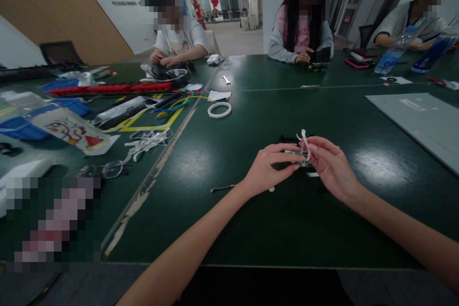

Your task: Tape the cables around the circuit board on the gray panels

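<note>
My left hand [269, 168] and my right hand [328, 163] meet over the dark green table [251, 220], both closed around a small green circuit board [297, 155] held between the fingertips. A white strip [305, 142] curls up from my right fingers above the board. A small black part [287, 139] lies just behind my hands. A thin dark cable piece [222, 188] rests on the table left of my left wrist.
A white tape ring [219, 110] lies further back. Cables, yellow strips, a red bar [114, 89], blue trays, glasses [107, 169] and a printed bag crowd the left. A grey board [419, 119] lies right. Three seated people work across the table, with bottles [396, 50] and phones.
</note>
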Demonstrator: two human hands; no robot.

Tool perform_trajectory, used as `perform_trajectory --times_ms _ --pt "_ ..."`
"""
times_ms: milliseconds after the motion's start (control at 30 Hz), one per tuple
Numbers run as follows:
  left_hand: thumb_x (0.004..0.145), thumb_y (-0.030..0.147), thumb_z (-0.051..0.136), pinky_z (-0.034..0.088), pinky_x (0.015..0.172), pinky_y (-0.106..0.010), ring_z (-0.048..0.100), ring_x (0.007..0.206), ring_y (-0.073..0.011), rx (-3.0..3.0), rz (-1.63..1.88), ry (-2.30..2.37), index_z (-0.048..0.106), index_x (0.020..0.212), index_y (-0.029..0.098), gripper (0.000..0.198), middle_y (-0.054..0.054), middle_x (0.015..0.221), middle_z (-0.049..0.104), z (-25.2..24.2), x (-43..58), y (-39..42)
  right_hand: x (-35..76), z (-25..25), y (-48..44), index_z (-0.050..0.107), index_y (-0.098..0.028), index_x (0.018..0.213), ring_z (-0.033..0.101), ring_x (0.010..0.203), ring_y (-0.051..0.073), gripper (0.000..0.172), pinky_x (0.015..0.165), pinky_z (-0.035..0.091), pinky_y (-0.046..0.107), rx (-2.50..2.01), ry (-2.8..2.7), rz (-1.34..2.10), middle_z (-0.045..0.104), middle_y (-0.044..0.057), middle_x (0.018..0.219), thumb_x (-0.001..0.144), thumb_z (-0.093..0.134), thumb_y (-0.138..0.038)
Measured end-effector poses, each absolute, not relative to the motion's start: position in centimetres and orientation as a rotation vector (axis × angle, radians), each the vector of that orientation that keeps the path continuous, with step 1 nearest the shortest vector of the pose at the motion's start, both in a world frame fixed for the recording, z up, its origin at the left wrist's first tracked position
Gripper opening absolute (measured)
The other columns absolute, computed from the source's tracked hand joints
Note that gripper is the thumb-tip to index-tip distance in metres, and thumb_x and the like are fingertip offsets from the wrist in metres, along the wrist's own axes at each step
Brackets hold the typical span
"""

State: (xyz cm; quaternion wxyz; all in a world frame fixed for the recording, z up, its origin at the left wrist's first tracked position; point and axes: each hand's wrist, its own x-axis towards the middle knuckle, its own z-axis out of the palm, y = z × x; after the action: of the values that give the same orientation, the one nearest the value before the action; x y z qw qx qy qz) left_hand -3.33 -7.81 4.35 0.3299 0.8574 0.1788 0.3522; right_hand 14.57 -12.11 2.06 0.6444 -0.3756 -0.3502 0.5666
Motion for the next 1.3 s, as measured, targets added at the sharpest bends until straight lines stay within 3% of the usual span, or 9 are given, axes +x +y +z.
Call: perform_trajectory --times_ms 267,433,733,1133,1300 --pt "0.079 0.019 0.060 0.043 0.097 -0.040 0.057 0.107 -0.0184 2.165 0.931 0.532 0.063 0.102 0.020 0.023 -0.005 0.111 0.064 4.1 -3.1 -8.2 14.6 2.1 -12.0 0.068 -0.026 0.092 0.060 0.091 0.010 0.017 0.073 0.051 0.015 -0.875 -0.789 1.253 0.064 -0.001 0.104 0.075 0.069 -0.023" --pt "0.078 0.016 0.060 0.041 0.098 -0.039 0.053 0.111 -0.0182 2.142 0.977 0.557 0.054 0.116 0.021 0.038 -0.006 0.119 0.058 4.5 -2.8 -8.4 14.5 2.2 -12.1 0.068 -0.026 0.091 0.059 0.093 0.011 0.018 0.075 0.051 0.019 -0.884 -0.863 1.168 0.064 -0.001 0.105 0.073 0.070 -0.023" --pt "0.081 0.019 0.059 0.045 0.092 -0.037 0.058 0.101 -0.0161 2.093 0.962 0.615 0.064 0.094 0.017 0.014 -0.006 0.104 0.062 3.7 -2.4 -8.1 14.2 1.9 -12.4 0.068 -0.026 0.094 0.058 0.097 0.015 0.018 0.084 0.048 0.028 -0.878 -0.984 1.084 0.064 0.001 0.103 0.076 0.067 -0.022" --pt "0.081 0.023 0.059 0.049 0.082 -0.031 0.064 0.081 -0.0132 1.990 0.939 0.781 0.067 0.083 0.017 0.011 -0.002 0.087 0.070 3.2 -2.4 -8.3 14.1 1.5 -12.4 0.069 -0.026 0.092 0.059 0.091 0.014 0.020 0.079 0.049 0.028 -0.955 -0.948 0.989 0.065 0.001 0.099 0.072 0.071 -0.023" --pt "0.080 0.020 0.060 0.048 0.087 -0.033 0.064 0.090 -0.0152 2.014 1.017 0.704 0.067 0.080 0.017 0.008 -0.003 0.089 0.070 3.3 -2.0 -8.6 13.9 1.7 -12.4 0.069 -0.026 0.087 0.060 0.088 0.013 0.017 0.077 0.050 0.028 -0.965 -0.856 0.996 0.066 -0.001 0.095 0.071 0.072 -0.023"
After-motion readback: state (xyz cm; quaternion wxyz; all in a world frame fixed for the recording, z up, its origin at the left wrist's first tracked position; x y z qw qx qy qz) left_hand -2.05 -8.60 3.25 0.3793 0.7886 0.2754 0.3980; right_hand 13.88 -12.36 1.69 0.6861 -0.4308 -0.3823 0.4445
